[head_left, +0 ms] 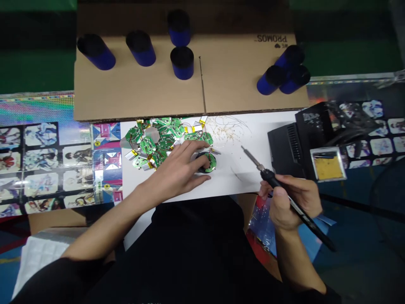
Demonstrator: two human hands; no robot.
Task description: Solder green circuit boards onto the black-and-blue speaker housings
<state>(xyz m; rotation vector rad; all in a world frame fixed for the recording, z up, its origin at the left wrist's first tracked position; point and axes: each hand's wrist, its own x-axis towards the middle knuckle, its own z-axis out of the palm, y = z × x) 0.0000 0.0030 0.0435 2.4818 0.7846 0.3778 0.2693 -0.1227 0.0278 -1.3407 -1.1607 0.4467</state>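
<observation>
My left hand (177, 169) rests on the white work sheet (240, 179), its fingers and thumb around a round green circuit board (209, 162) with a dark part at its centre. Just beyond that hand lies a loose heap of green circuit boards (158, 141) with small silver pouch cells and thin red wires. My right hand (292, 198) grips a black-handled soldering iron (272, 179). Its metal tip (248, 156) points up and left, above the sheet, and stands apart from the boards.
A black soldering station (284, 150) and a metal tray with a yellow sponge (328, 169) stand at the right. Fine wire clippings (229, 128) lie behind the iron tip. Several blue-and-black cylinders (182, 63) stand on a cardboard sheet (133, 90) at the back.
</observation>
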